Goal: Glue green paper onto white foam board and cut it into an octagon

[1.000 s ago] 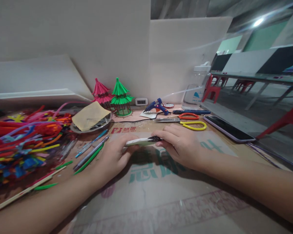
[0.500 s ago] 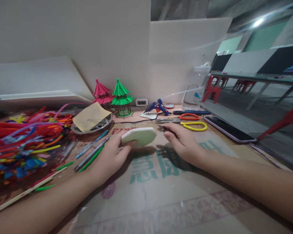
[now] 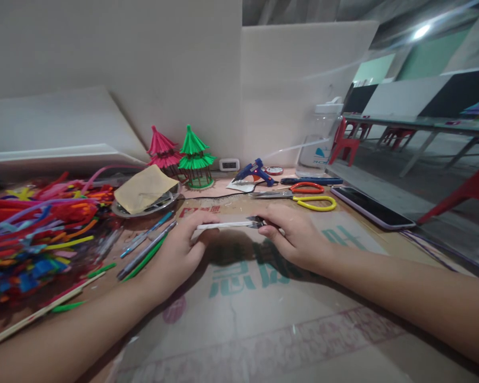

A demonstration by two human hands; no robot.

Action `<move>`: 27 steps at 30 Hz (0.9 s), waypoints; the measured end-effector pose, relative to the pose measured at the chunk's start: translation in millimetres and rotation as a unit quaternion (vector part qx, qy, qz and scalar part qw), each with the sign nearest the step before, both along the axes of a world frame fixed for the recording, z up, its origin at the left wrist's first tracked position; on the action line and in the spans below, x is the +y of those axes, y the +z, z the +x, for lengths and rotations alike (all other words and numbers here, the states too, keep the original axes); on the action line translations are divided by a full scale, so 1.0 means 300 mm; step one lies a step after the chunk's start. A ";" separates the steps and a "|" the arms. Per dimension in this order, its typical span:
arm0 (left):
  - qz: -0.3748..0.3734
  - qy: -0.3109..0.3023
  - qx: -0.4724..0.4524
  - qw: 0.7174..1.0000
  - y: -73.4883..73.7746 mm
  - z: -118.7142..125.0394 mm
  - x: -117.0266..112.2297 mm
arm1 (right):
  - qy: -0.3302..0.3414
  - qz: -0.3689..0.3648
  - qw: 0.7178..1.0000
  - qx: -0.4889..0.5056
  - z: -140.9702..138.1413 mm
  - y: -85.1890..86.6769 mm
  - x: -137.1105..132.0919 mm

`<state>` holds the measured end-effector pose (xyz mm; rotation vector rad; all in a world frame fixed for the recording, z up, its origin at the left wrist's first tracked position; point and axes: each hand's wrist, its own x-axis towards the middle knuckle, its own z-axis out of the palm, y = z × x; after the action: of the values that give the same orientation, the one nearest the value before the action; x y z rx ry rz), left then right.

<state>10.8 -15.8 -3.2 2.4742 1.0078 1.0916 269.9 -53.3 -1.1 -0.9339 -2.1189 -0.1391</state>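
In the head view my left hand (image 3: pixel 189 242) pinches a thin, pale flat piece with cut corners (image 3: pixel 225 225) between thumb and fingers. It is held level, so only its white edge shows. My right hand (image 3: pixel 293 234) is closed around a small dark metal blade (image 3: pixel 255 221), most of which the fingers cover. The blade meets the right end of the pale piece. Both hands are above a printed cardboard sheet (image 3: pixel 239 330). Scissors (image 3: pixel 311 202) with yellow and red handles lie beyond my right hand.
Colourful pipe cleaners (image 3: pixel 35 229) fill the left side, near pens (image 3: pixel 147 247) and a metal dish (image 3: pixel 123 213). Green (image 3: pixel 197 159) and pink (image 3: pixel 162 146) pavilion models, a blue glue gun (image 3: pixel 257 173) and a bottle (image 3: pixel 317 143) stand behind. A phone (image 3: pixel 373 207) lies right.
The pale piece has tipped from showing its greenish face to edge-on. My right hand has come left, bringing the blade against the piece's right end.
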 end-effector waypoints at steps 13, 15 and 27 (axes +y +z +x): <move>0.014 -0.027 0.005 1.000 -0.005 -0.009 0.000 | 0.054 -0.015 0.998 -0.005 0.007 0.002 0.005; 0.008 -0.028 0.006 1.000 -0.005 -0.010 0.000 | 0.059 -0.016 0.998 -0.001 0.007 0.003 0.005; 0.011 -0.030 0.003 0.999 -0.007 -0.008 0.003 | 0.036 -0.003 0.999 -0.006 0.004 -0.003 0.004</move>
<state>8.5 -15.0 -5.3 2.5090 0.9223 1.0823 271.1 -51.9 -2.0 -0.8614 -2.1616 -0.1019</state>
